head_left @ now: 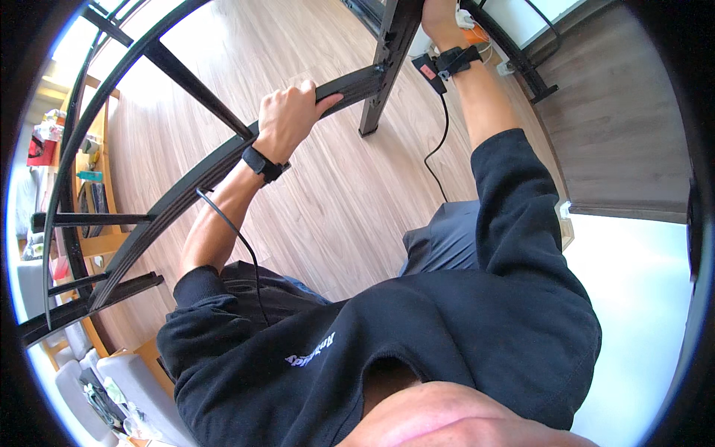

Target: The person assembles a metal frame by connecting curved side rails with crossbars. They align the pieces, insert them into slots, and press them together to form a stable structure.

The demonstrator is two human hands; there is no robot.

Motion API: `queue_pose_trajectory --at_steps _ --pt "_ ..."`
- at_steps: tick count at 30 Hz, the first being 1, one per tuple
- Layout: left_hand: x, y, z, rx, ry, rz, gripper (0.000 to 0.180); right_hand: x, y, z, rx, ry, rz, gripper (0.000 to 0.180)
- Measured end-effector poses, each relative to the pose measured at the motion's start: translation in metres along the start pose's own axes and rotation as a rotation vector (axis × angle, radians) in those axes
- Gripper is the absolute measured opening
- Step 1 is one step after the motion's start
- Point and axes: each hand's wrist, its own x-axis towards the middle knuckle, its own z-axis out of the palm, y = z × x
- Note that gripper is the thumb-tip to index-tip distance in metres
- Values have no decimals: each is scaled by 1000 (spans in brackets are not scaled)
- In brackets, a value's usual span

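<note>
A black metal frame [186, 186] with curved bars and cross struts runs from lower left to the top centre. My left hand [287, 119] is wrapped around its long flat bar, fingers over the top edge, with a black wrist strap [262, 164] and a cable running down my forearm. My right hand [441, 18] reaches up beside the frame's upright leg [387, 59] at the top edge. It is mostly cut off, and something white and orange [471, 26] sits right next to it. A black strap with a small device [447, 63] is on that wrist.
Light wooden floor [335, 201] lies under the frame. A darker wood panel [625, 127] is at the right, and another black foot of the frame [532, 74] rests beside it. Wooden shelves with small items [86, 171] stand at the far left. My dark sweatshirt fills the lower view.
</note>
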Motion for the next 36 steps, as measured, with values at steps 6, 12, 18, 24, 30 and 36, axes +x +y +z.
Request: queue_pose_trajectory --at_steps 6,12,18,24,30,36 --pt "1 -1 0 -22 -49 -29 68 9 21 -15 -27 -40 -72 73" --pt "3 -5 5 -85 -152 -81 67 -20 7 -11 48 20 182 74" --pt "8 -7 4 -245 -303 -202 63 -25 -28 -10 -75 -339 218 92" --pt "2 -21 13 -445 -427 -343 55 -30 -37 5 258 -241 560 80" --pt "3 -33 13 -501 -637 -501 44 -33 -53 36 115 -22 812 56" --pt "7 -30 4 -498 -542 -653 31 -26 -63 64 69 41 810 55"
